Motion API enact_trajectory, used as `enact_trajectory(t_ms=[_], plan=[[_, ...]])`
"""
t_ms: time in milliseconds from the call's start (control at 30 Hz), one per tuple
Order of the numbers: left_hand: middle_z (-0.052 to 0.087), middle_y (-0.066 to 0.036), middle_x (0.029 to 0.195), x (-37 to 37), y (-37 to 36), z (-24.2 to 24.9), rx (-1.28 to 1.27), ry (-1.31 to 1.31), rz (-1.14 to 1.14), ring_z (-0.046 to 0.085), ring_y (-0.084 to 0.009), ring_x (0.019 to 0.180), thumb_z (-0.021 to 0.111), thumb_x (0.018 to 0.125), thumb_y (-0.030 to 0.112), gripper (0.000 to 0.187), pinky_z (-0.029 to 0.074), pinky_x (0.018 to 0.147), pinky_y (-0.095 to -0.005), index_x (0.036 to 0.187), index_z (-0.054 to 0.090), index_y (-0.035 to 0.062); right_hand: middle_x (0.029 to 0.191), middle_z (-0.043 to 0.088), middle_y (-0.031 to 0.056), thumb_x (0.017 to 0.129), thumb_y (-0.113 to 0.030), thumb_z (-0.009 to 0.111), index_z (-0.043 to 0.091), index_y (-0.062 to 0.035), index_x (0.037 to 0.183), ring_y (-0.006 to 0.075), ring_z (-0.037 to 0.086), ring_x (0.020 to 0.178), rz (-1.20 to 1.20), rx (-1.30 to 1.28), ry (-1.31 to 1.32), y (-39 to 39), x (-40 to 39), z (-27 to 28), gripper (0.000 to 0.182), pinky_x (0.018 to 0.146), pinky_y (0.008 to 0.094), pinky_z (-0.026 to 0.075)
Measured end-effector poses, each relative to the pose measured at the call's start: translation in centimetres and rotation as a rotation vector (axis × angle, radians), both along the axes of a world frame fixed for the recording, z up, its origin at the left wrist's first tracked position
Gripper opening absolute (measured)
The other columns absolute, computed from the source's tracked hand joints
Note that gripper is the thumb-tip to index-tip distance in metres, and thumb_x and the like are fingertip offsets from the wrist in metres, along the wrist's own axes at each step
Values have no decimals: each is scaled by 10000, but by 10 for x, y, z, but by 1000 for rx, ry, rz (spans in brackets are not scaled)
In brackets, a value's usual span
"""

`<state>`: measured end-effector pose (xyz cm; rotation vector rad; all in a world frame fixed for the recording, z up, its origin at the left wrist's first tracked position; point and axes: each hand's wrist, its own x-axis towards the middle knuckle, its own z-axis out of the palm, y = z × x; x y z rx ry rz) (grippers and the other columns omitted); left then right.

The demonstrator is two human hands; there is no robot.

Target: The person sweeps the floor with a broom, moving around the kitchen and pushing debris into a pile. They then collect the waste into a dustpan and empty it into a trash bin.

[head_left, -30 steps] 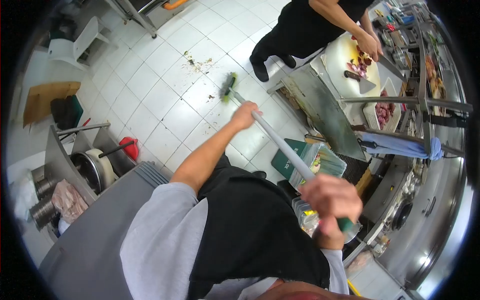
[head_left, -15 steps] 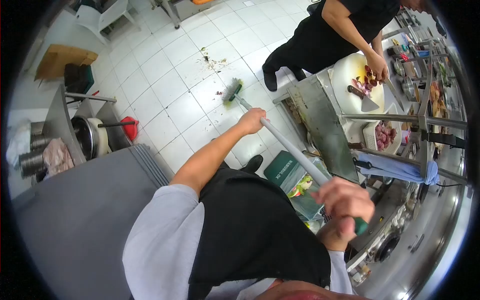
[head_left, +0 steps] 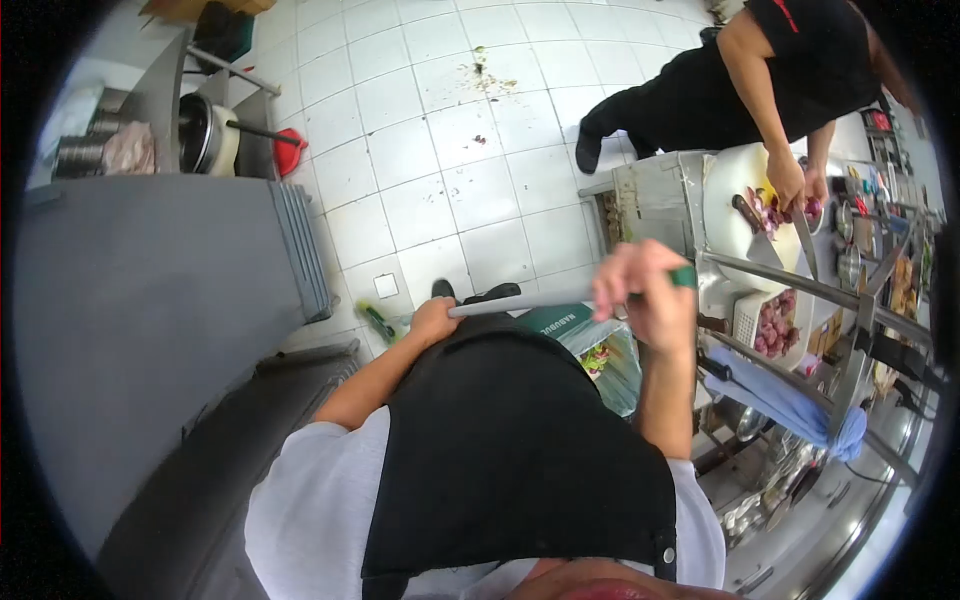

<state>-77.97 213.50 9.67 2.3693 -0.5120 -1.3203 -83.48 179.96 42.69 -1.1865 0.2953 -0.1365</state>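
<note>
- The broom [head_left: 520,300] lies almost level across the front of the person's body, just above the black apron [head_left: 510,450]. Its long axis runs from lower left to upper right.
- The brush head [head_left: 378,322], with green bristles, points left and slightly down, low over the tiled floor [head_left: 450,180] beside the grey cabinet [head_left: 150,300]. The green grip end [head_left: 683,276] points right, toward the steel worktop [head_left: 660,195].
- The left hand [head_left: 435,322] is wrapped around the pale shaft close to the brush head, fingers curled fully about it.
- The right hand [head_left: 645,290] is clenched around the shaft just short of the green grip end, knuckles toward the camera.
- Hidden or unclear: the right hand covers the stretch of shaft inside its fist. The brush head is blurred and partly screened by the left hand, so whether the bristles touch the floor cannot be told.
- A scatter of debris [head_left: 488,80] lies on the tiles, well apart from the brush head.
- A second person [head_left: 770,80] in black stands at the worktop, hands on a white cutting board [head_left: 730,190] holding purple pieces; head and upper body are cut off by the frame edge.
- A blue cloth [head_left: 790,400] hangs over a rail to the right. The items beyond it are too small to identify.
</note>
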Motion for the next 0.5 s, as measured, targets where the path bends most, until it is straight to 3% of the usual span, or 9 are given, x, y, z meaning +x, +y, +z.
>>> enact_trajectory(t_ms=[67,167,200,300,400,500], plan=[[723,-216,1148,-21,18,-47,36,-96,42,678,-446,1118,751,889,313,255,556,928,-556,1042,752,110,736,647,102,1132,-292,553,581,-24,744,220,668,707,180,-24,107,20,21,-23,472,595,346,559],[693,-235,1179,-19,-5,-88,25,-193,87,669,-445,1128,737,876,267,242,547,964,-564,1055,757,105,737,655,108,1099,-247,611,663,36,756,189,616,677,456,-308,-92,31,38,4,447,665,351,490],[685,-224,1125,-14,-24,-91,-105,-296,173,665,-442,1104,726,864,217,221,547,958,-557,1055,764,114,703,621,111,1062,-265,657,597,31,699,218,608,662,416,-273,-145,29,41,20,472,637,360,479],[689,-187,1036,34,-93,-61,-385,-503,284,662,-422,1052,711,922,208,111,542,889,-554,970,745,114,621,541,84,1014,-350,718,478,-8,629,257,567,586,314,-322,-295,32,51,60,568,576,376,455],[691,-176,974,89,-150,-50,-434,-556,426,673,-425,950,664,1020,369,336,549,816,-549,870,685,68,573,497,73,994,-404,747,440,-36,606,257,529,537,306,-471,-369,49,65,74,616,541,383,440],[699,-162,1026,138,-180,-33,-429,-500,443,675,-388,1032,674,1018,375,330,558,858,-540,895,708,71,569,489,67,990,-425,759,437,-42,604,258,522,531,267,-584,-390,65,79,76,633,533,377,440]])
